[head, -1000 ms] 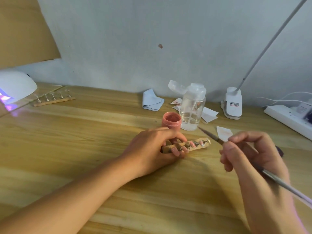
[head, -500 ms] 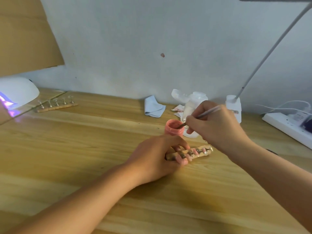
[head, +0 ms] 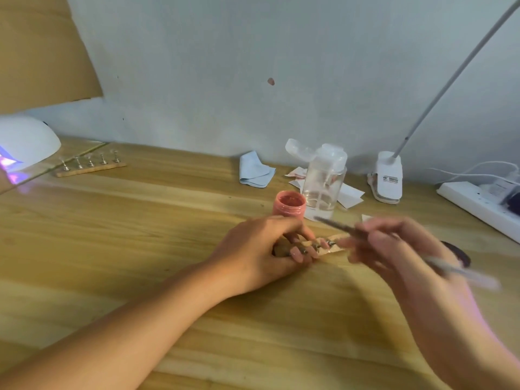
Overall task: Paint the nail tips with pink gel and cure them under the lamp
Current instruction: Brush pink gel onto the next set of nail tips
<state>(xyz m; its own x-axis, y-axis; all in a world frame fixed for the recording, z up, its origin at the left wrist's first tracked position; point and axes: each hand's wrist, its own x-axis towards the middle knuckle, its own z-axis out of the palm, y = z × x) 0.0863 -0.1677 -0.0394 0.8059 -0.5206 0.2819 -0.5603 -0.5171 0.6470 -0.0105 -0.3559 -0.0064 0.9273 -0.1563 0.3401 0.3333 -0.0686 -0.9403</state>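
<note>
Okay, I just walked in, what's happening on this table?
A person is painting nail tips at a wooden table. The left hand grips one end of the wooden strip that carries the tips, holding it down on the table. The right hand holds a thin brush, its tip in the air just above the strip, near the open jar of pink gel. The curing lamp glows at the far left, with a second strip beside it.
</note>
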